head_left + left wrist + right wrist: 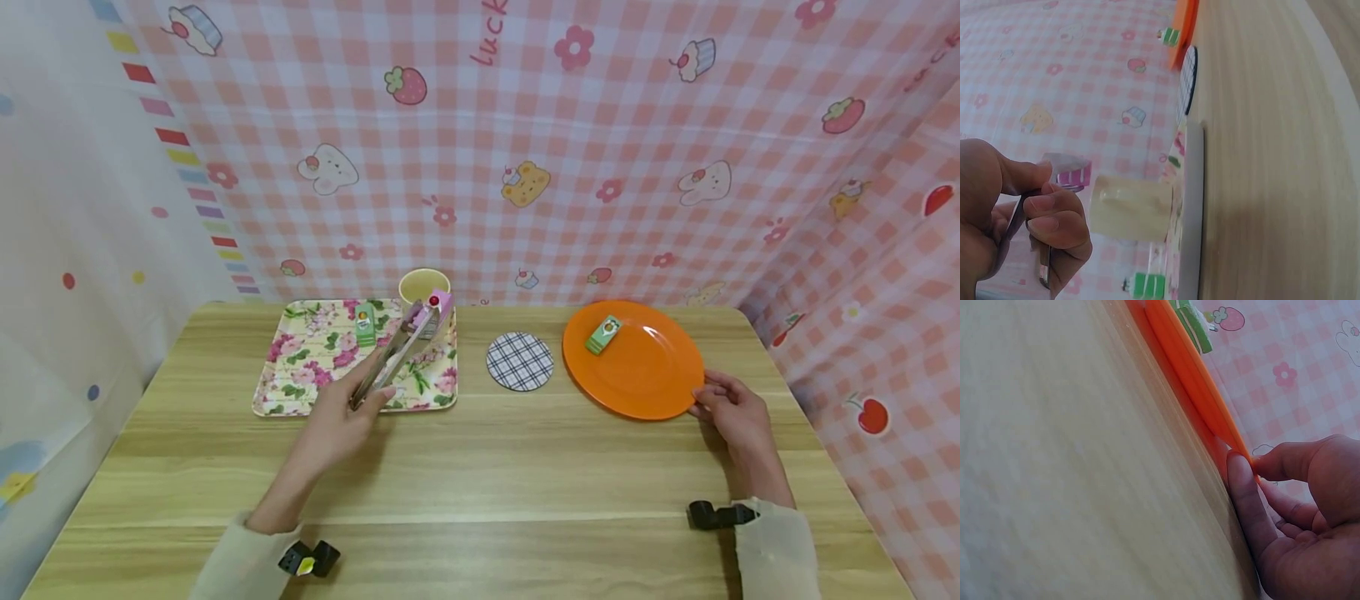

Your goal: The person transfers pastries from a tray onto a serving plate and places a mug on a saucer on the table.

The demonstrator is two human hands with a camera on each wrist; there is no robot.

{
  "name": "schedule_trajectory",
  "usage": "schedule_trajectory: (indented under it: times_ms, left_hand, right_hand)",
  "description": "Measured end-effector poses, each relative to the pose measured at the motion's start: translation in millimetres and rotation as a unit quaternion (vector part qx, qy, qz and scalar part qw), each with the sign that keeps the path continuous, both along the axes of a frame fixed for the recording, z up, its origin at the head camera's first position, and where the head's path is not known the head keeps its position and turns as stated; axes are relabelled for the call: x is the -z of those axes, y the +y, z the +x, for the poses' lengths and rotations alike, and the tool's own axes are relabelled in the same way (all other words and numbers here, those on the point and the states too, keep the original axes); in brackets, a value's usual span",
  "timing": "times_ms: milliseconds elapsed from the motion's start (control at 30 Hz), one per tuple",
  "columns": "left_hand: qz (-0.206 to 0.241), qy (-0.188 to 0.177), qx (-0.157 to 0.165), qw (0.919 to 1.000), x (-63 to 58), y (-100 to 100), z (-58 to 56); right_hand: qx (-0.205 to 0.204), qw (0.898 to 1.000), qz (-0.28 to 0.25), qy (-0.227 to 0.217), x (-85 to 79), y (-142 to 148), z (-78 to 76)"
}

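Left hand (341,423) gripping tongs (406,350), pink slice (445,306), red-topped

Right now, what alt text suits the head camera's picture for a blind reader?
A person's left hand holds tongs gripping a pink cake slice above a flowery tray; the right hand pinches an orange plate. Tray and plate each carry a green slice.

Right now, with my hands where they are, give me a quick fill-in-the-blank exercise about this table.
The left hand grips a pair of metal ____.
The plate, pinched at its edge by the right hand, is coloured ____.
The toy cake slice on the plate is coloured ____.
The round checked mat lies between the floral tray and the ____.
Missing words: tongs; orange; green; plate.
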State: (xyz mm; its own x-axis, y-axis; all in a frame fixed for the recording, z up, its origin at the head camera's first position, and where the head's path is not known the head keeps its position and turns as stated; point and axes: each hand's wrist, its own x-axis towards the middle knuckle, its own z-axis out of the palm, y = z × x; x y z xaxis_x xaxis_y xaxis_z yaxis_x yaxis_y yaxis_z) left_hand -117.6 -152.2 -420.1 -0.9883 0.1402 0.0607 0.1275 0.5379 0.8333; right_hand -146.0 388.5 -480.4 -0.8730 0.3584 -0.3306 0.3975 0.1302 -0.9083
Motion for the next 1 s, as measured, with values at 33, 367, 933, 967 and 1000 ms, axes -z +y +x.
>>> schedule_trajectory:
  times_ms: [33,367,933,967,1000]
  left_hand:
    - [0.003,0.003,0.004,1.0000,0.5,2.1,0.1]
    - [0.010,-0.002,0.040,0.9991,3.9,22.8,1.2]
    - [0.028,-0.040,0.053,0.9974,17.7,52.0,2.4]
    - [0.029,-0.041,0.054,0.9973,18.2,53.9,2.3]
    - [0.029,-0.042,0.055,0.9972,18.7,55.8,2.2]
  right_hand:
    - [0.000,1.000,-0.002,0.002,-0.1,-0.1,0.1]
    - [-0.001,1.000,-0.006,0.005,-1.5,-0.8,1.0]
    - [-0.012,1.000,0.009,-0.001,-2.2,-0.6,1.8]
    - [-0.013,1.000,0.009,0.001,-2.0,-0.4,1.7]
    - [-0.013,1.000,0.009,0.002,-1.7,-0.2,1.7]
